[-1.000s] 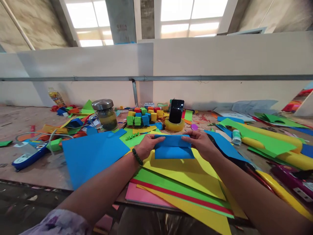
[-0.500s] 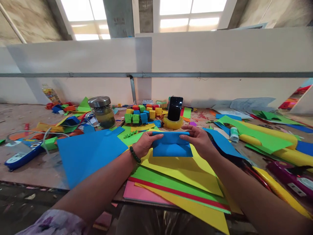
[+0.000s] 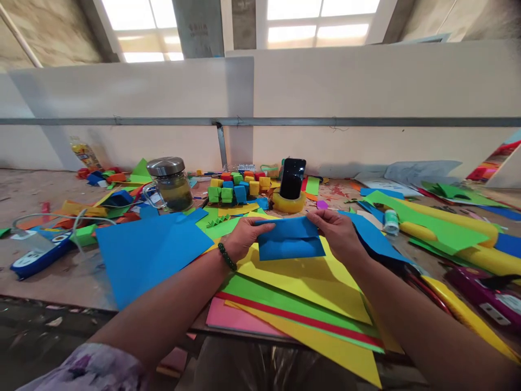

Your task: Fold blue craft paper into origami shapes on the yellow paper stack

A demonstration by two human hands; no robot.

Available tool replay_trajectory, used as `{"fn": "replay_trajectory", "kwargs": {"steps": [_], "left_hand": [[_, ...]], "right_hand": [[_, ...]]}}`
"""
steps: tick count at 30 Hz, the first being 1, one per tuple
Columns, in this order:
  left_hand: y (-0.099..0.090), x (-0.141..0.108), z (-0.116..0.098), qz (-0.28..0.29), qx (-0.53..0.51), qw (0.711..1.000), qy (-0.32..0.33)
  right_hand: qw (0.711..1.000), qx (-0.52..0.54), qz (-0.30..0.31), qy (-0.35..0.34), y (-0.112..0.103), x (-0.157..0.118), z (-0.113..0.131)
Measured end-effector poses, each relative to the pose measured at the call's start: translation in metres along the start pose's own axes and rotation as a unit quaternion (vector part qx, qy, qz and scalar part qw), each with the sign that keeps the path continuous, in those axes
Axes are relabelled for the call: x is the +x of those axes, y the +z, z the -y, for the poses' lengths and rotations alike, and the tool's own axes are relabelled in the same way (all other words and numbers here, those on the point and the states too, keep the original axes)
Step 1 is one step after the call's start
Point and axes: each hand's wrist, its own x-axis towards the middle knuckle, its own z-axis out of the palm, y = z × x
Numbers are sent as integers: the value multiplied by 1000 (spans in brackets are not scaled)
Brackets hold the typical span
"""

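A small sheet of blue paper (image 3: 291, 244) is held up between my two hands, with a crease running across it and its top edge folded. My left hand (image 3: 243, 237) pinches the upper left corner, the thumb lying on the front. At the upper right corner my right hand (image 3: 336, 231) grips the paper between thumb and fingers. Below it lies a stack of coloured sheets, with yellow paper (image 3: 309, 282) on top and green, red and pink edges showing. A larger blue sheet (image 3: 150, 250) lies to the left of my left wrist.
Folded paper cubes (image 3: 228, 193) cluster at the back, beside a phone (image 3: 293, 179) propped on a tape roll (image 3: 288, 203). A lidded glass mug (image 3: 173, 187) and a power strip (image 3: 40, 258) stand left. Rolled yellow paper (image 3: 448, 217) and a small white bottle (image 3: 391, 221) lie right.
The blue paper has shifted slightly right and tilted a little. My right hand's fingers have closed in on its upper right corner; the left hand keeps its pinch.
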Motion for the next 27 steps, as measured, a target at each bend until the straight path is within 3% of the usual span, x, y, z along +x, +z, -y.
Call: {"fn": "replay_trajectory", "kwargs": {"steps": [6, 13, 18, 23, 27], "left_hand": [[0, 1, 0, -5, -24, 1000, 15], [-1, 1, 4, 71, -49, 994, -70], [-2, 2, 5, 67, -31, 996, -50], [-5, 4, 7, 60, 14, 998, -25], [-3, 0, 6, 92, 133, 987, -12]], "right_hand": [[996, -33, 65, 45, 2, -5, 4], [998, -21, 53, 24, 2, -3, 1], [997, -55, 55, 26, 1, -4, 2], [984, -131, 121, 14, 0, -2, 6], [955, -220, 193, -41, 1, -3, 11]]}}
